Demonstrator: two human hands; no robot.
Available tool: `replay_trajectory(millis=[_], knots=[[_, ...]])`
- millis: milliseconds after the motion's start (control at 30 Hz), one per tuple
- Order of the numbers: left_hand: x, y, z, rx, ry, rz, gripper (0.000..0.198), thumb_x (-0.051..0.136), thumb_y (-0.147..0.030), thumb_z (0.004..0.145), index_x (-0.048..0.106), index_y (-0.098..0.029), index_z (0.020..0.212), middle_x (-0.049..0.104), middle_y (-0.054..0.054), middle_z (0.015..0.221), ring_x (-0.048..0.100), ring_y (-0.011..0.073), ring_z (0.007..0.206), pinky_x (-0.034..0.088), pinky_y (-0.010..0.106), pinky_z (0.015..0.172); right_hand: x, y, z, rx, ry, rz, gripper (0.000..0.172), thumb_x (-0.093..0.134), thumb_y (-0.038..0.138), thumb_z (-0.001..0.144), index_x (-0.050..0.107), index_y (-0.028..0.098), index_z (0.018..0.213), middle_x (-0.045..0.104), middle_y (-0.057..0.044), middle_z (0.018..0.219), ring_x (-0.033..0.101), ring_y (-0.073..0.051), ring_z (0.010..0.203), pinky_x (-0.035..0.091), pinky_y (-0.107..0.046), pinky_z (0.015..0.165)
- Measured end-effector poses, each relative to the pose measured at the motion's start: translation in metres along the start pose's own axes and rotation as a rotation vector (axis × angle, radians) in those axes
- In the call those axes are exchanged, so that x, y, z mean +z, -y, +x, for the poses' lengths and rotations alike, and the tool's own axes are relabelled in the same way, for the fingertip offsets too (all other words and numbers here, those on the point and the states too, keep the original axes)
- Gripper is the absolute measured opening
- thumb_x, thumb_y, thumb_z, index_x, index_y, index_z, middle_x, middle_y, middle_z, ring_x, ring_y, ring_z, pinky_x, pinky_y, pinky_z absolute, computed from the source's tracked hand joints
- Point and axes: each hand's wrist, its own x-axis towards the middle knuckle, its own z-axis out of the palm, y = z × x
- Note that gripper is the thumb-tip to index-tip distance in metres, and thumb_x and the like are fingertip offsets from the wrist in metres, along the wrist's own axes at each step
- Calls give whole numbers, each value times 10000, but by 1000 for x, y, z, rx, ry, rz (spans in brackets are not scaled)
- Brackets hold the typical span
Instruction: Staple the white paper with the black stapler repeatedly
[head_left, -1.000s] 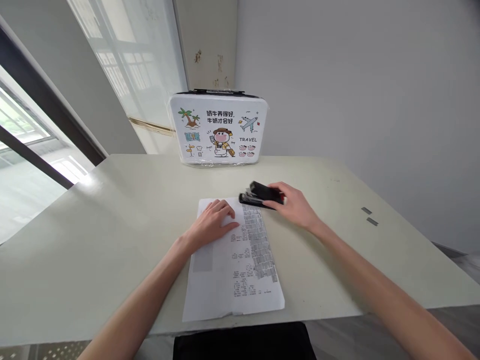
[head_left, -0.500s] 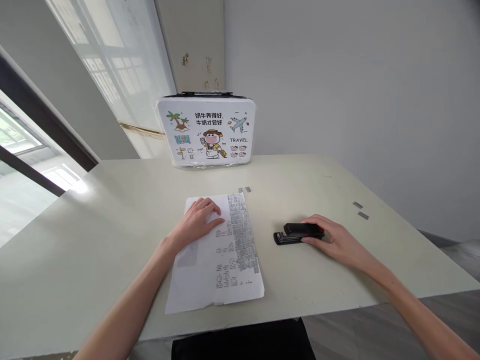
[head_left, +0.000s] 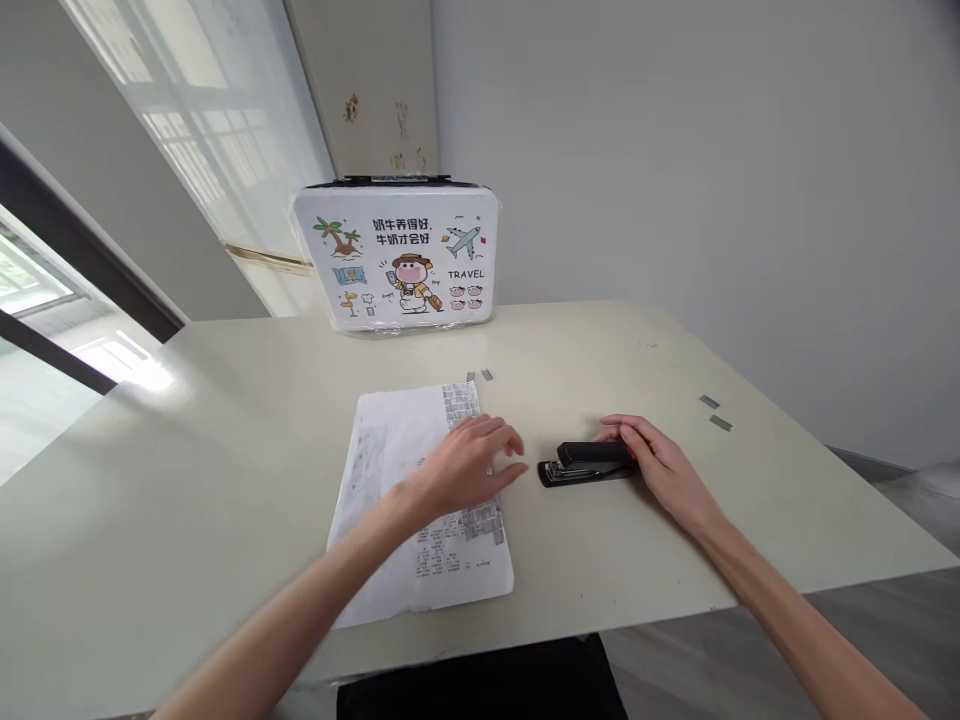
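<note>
Right hand (head_left: 660, 465) resting on stapler (head_left: 589, 463), paper (head_left: 390, 450) beside

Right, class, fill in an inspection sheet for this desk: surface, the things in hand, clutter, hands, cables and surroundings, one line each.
Surface: pale table, matt, with a few faint marks at the far right.
Job's things: printed paper sheet lies flat near the front edge; black stapler lies just right of it, apart from it.
Clutter: two staple strips beyond the sheet's top edge; another pair at the far right; illustrated case upright at the back.
Hands: left hand flat on the sheet, fingers toward the stapler; right hand touches the stapler's rear end, grip unclear.
Cables: nothing seen.
Surroundings: plain grey wall behind; window at left.
</note>
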Motion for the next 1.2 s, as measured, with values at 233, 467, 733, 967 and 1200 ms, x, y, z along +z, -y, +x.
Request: replay_trajectory(millis=[233, 467, 733, 967, 1200], knots=[[31, -18, 34, -52, 58, 48, 237, 798, -380, 912, 682, -196, 1006, 732, 28, 990, 676, 226, 914, 509, 389, 882, 0, 3, -2, 42, 5, 21, 470, 409, 645, 1047, 641, 284, 1239, 756, -68, 1225, 668, -267, 1154, 492, -395, 1041], [29, -16, 24, -51, 22, 81, 153, 753, -335, 942, 685, -199, 919, 725, 36, 938, 667, 219, 864, 511, 367, 820, 1, 10, -9, 29, 29, -114, 539, 365, 676, 1045, 696, 275, 1193, 742, -63, 1267, 640, -289, 1193, 476, -391, 1026], [-13, 12, 4, -64, 105, 11, 357, 734, -566, 904, 714, -257, 1082, 728, 48, 1036, 687, 263, 966, 526, 415, 873, 3, 13, -12, 21, 40, -211, 544, 333, 650, 1061, 727, 285, 1146, 771, -29, 1200, 667, -283, 1124, 504, -376, 956], [-21, 77, 62, -524, -160, 279, 299, 632, -422, 972, 676, -155, 1099, 703, 153, 1113, 637, 351, 1116, 479, 498, 990, 4, 14, -11, 7, 41, -203, 571, 328, 659, 1057, 734, 264, 1126, 779, -47, 1159, 684, -282, 1085, 527, -366, 931], [-13, 98, 91, -612, -203, 279, 125, 631, -272, 943, 663, -163, 888, 712, 195, 1110, 627, 395, 1171, 435, 559, 1044, 4, 15, -9, -26, 41, -203, 572, 329, 648, 1060, 739, 261, 1158, 773, -49, 1190, 693, -270, 1059, 537, -358, 952]])
